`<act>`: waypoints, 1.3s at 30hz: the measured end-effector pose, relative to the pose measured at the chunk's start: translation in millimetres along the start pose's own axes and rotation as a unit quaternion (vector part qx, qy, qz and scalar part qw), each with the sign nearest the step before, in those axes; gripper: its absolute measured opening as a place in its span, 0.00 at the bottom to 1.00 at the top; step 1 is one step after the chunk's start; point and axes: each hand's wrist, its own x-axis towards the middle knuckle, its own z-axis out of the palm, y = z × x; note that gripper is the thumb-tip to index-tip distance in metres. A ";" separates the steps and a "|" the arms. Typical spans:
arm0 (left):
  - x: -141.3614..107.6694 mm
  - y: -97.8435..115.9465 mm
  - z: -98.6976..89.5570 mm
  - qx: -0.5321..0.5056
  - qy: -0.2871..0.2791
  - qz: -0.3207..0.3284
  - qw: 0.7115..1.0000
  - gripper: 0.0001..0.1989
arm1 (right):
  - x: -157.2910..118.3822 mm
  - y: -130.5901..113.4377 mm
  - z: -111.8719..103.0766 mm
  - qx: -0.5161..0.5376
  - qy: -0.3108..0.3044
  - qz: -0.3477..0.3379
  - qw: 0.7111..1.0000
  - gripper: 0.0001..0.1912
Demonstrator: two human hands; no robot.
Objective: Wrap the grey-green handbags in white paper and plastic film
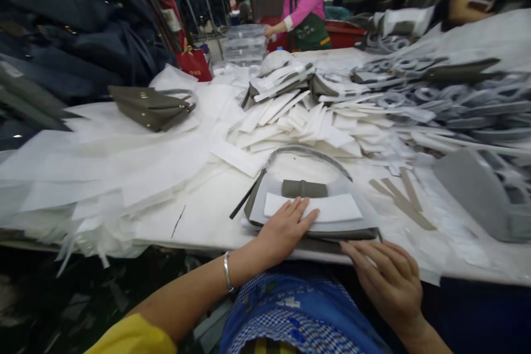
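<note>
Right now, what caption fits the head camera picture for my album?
Left hand rests on a white pad atop a bag, right hand at the bag's near edge.

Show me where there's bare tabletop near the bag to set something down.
The likeliest patch is the white tabletop left of the bag, bordered by loose white sheets further left. Behind the bag, piled white pads crowd it; to the right, tan strips and a grey piece do.
</note>
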 end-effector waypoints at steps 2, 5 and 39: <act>-0.6 -1.5 7.1 0.000 0.006 -0.001 1.000 0.30 | 18.1 2.9 -4.0 -0.010 -0.042 0.005 0.999 0.37; -1.2 -3.5 13.4 0.005 0.013 0.000 1.000 0.32 | 33.8 14.4 1.6 -0.004 -0.122 0.006 0.992 0.36; 18.5 18.7 35.3 0.129 0.150 0.079 0.977 0.32 | -3.5 -6.5 -6.9 0.565 -0.010 0.576 0.590 0.47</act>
